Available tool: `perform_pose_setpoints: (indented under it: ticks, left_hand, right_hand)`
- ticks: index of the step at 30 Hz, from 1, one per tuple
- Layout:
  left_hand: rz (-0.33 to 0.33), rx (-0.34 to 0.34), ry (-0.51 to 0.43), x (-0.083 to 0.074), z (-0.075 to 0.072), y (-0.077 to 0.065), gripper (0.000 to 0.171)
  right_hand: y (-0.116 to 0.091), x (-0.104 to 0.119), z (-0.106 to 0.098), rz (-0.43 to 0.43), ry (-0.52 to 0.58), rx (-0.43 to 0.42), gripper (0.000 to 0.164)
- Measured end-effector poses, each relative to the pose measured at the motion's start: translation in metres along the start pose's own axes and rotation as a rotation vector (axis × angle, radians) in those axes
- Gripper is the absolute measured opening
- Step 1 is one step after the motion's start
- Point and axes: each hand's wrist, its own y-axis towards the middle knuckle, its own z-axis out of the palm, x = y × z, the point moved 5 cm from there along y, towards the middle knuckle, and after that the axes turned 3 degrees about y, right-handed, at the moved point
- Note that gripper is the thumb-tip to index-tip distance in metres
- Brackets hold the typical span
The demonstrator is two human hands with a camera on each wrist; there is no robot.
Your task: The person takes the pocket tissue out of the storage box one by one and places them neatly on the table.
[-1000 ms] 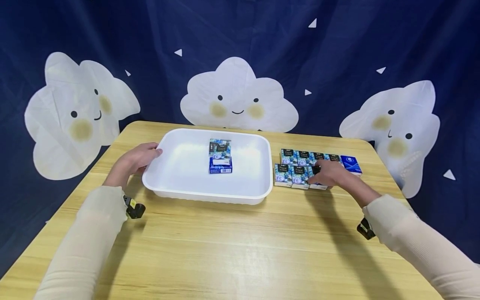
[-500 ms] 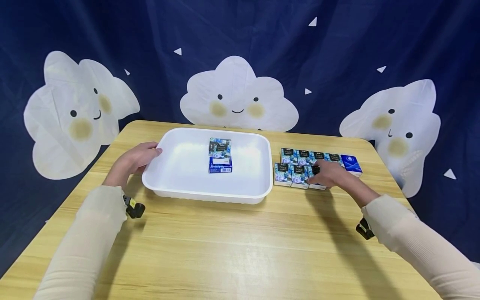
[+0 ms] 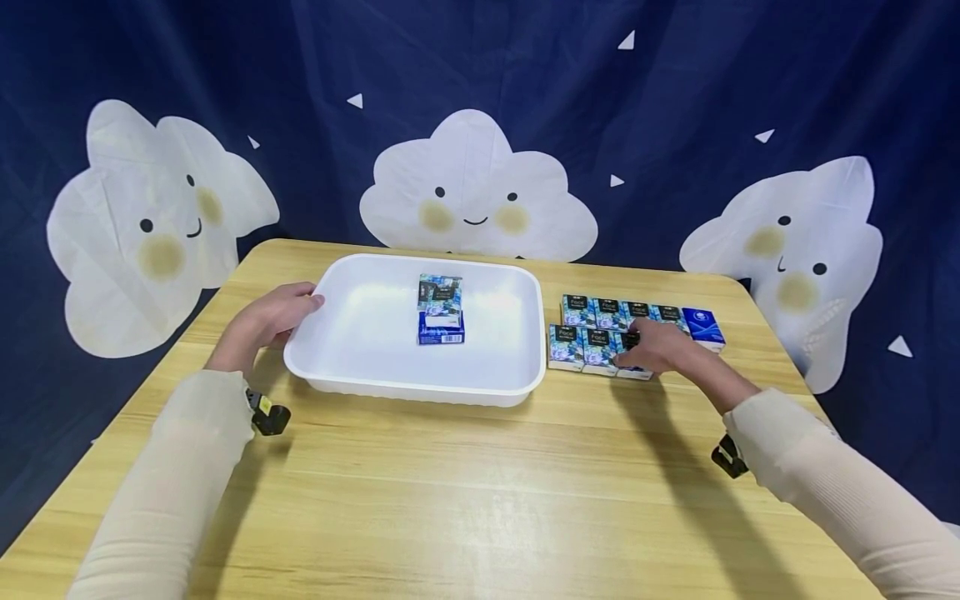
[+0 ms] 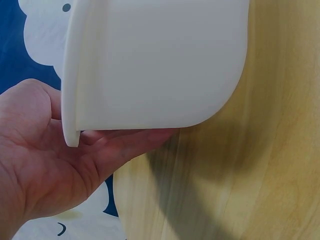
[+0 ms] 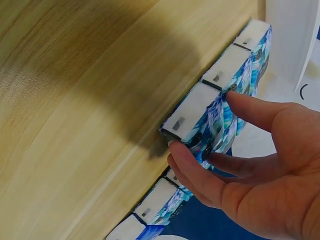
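My left hand (image 3: 277, 310) holds the left side of a white plastic tray (image 3: 360, 337). In the left wrist view, the thumb is at the tray's rim and the fingers lie against its outer wall. To the tray's right, my right hand (image 3: 660, 346) grips the end pack of the front row, a small floral tissue pack (image 5: 190, 112). Its thumb is on one side, with fingertips at the pack's end. Two more floral packs (image 3: 582, 348) continue that row towards the tray. Inside the tray, floral packs (image 3: 442, 298) overlap a blue pack (image 3: 441, 337).
Behind the front row runs a second row of floral packs (image 3: 607, 312), with a blue pack (image 3: 702, 327) at its right end. Everything stands on a wooden table (image 3: 465, 483). A dark blue curtain (image 3: 480, 58) with cloud prints hangs behind the table.
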Motion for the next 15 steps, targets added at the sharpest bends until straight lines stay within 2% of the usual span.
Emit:
perform_pose_setpoints:
  ticks: [15]
  left_hand:
    - [-0.005,0.008,-0.004,0.0010,0.0000,0.0002,0.062]
  right_hand:
    - [-0.0006,0.0003,-0.0028,0.018,-0.016,0.020,0.086]
